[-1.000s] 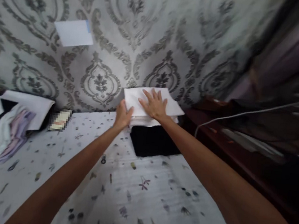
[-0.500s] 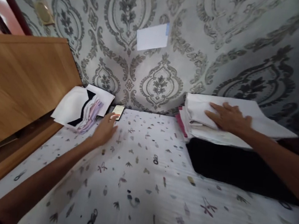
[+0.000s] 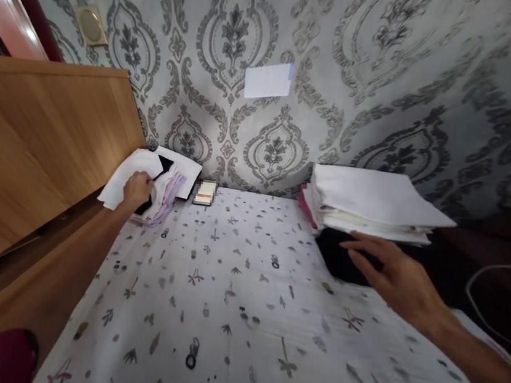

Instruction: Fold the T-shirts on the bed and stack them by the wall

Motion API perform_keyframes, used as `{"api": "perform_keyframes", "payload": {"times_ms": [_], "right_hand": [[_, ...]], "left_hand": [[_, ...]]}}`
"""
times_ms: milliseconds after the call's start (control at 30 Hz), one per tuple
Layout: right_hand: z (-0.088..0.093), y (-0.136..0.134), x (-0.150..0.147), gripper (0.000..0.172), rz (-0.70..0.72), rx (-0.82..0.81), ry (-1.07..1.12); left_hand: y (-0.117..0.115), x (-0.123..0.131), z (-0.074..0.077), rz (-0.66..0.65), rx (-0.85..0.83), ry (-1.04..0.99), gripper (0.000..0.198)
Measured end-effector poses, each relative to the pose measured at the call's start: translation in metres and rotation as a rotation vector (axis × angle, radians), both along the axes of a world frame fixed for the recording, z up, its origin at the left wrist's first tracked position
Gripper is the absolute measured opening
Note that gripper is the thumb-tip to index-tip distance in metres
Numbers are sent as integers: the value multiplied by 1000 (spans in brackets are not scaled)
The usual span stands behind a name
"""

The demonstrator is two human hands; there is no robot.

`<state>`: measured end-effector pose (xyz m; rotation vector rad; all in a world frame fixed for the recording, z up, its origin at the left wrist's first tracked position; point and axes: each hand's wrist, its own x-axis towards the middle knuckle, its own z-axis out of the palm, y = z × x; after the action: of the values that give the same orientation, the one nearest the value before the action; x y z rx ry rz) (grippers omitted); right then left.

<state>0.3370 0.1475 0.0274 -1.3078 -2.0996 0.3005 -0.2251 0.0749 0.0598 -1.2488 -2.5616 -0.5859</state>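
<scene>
My left hand (image 3: 138, 189), fingers curled in, is at the top of a small pile of folded clothes on the left, gripping a white garment with a black band (image 3: 120, 178). Lilac and pale pink folded clothes (image 3: 168, 196) show beneath it. On the right, my right hand (image 3: 396, 277) has its fingers stretched out, with nothing held. It is over a folded black cloth (image 3: 334, 254), whose far part is lost in shadow; whether the fingertips touch it I cannot tell. Just behind lies a taller stack of folded white clothes (image 3: 367, 193), with a pink edge at its left.
A phone (image 3: 205, 193) with a lit screen lies near the wall. The patterned sheet (image 3: 223, 299) spreads between both piles. A wooden panel (image 3: 46, 147) borders the left side. A white cable (image 3: 483, 272) loops at far right. A white card (image 3: 268, 81) is on the wall.
My left hand has moved left from beside the phone onto the small pile. My right hand has come off the white stack, towards me, over the black cloth.
</scene>
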Motion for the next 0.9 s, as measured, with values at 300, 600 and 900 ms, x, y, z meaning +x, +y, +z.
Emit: {"api": "perform_keyframes", "payload": {"times_ms": [300,600,900], "right_hand": [[-4,-112,-45,29,145,-192,115],[-9,-209,-84,37,291,-325,65],[-16,-226,-93,35,352,-287,80]], "left_hand": [[-25,-27,11,23,1,-63,29],[-53,-18,-18,16,-78,-41,27],[-75,11,12,-165,32,-37,20]]}}
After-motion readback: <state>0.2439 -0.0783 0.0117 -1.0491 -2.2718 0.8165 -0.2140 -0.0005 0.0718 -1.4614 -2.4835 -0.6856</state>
